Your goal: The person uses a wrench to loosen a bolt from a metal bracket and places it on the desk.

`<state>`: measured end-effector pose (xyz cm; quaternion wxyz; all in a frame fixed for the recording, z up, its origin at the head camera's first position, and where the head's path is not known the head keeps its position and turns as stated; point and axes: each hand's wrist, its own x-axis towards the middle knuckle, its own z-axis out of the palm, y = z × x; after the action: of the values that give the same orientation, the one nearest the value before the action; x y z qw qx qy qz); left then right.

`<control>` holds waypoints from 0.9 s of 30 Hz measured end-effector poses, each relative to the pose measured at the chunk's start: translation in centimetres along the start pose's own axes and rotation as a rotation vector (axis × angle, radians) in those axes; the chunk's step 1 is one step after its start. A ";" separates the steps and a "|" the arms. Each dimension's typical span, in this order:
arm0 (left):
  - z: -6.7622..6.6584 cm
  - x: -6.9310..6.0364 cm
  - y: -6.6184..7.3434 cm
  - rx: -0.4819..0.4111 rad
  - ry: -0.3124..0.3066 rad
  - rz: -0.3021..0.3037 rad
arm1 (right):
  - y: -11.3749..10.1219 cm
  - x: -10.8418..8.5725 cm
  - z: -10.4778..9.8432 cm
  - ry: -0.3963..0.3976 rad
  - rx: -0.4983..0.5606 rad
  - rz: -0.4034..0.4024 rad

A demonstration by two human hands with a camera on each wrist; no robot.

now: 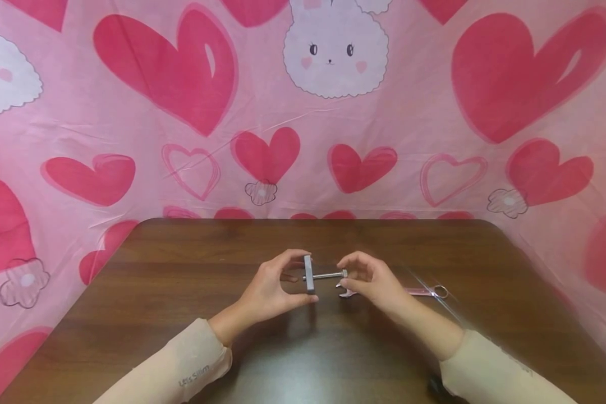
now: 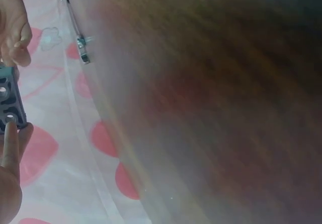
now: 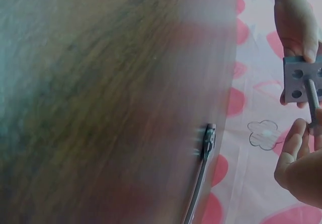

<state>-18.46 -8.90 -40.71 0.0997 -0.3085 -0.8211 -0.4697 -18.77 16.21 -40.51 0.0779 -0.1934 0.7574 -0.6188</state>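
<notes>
My left hand [image 1: 271,285] grips a grey metal plate [image 1: 309,275] by its opposite edges, holding it upright above the table. Several round holes show in the plate [image 3: 297,78] in the right wrist view. A long bolt [image 1: 328,275] passes through it, with the tip poking out slightly on the left side. At the bolt's head, on the right, my right hand [image 1: 379,280] curls its thumb and fingers round it. Below and behind that hand lies a combination wrench [image 1: 419,292], partly hidden by it; its open jaw end and ring end both show.
The brown wooden table [image 1: 146,292] has rounded far corners. A pink cloth [image 1: 313,118] printed with hearts hangs behind it and along its sides. A small dark object [image 1: 436,387] sits by the right sleeve near the front, too hidden to identify.
</notes>
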 end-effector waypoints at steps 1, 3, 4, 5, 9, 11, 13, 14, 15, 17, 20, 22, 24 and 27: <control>0.0 0.0 0.0 0.001 -0.001 -0.002 | 0.0 0.0 -0.1 -0.004 0.011 0.006; -0.1 0.0 0.0 0.003 -0.003 -0.004 | 0.1 0.0 -0.2 -0.012 0.033 0.028; -0.1 0.0 0.1 0.005 -0.005 -0.005 | 0.1 0.0 -0.3 -0.021 0.041 0.039; -0.1 -0.1 0.1 0.007 -0.008 -0.006 | 0.1 0.0 -0.4 -0.029 0.046 0.046; -0.1 -0.1 0.1 0.015 -0.020 -0.006 | 0.1 0.0 -0.5 -0.045 0.064 0.064; -0.1 -0.1 0.1 0.016 -0.023 0.001 | 0.0 0.0 -0.4 -0.031 0.068 0.063; -0.1 0.0 0.1 0.016 -0.020 0.008 | 0.0 0.1 -0.3 -0.012 0.070 0.058; -0.1 0.1 0.1 0.014 -0.019 0.011 | -0.1 0.1 -0.3 0.000 0.071 0.055; -0.1 0.2 0.1 0.012 -0.019 0.013 | -0.1 0.1 -0.2 0.014 0.072 0.052; -0.2 0.3 0.1 0.011 -0.013 0.015 | -0.2 0.2 -0.1 0.036 0.069 0.040; -0.3 0.4 0.1 0.009 -0.008 0.007 | -0.2 0.2 0.0 0.056 0.047 0.015; -0.3 0.4 0.1 0.009 -0.007 -0.003 | -0.2 0.2 0.0 0.054 0.025 -0.007; -0.4 0.4 0.1 0.005 -0.010 -0.011 | -0.2 0.1 0.0 0.044 0.006 -0.023; -0.3 0.4 0.0 0.004 -0.018 -0.015 | -0.1 0.1 -0.1 0.029 -0.003 -0.028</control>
<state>-18.77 -9.03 -40.34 0.0893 -0.3062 -0.8253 -0.4659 -18.89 16.23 -40.42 0.0580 -0.1949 0.7564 -0.6216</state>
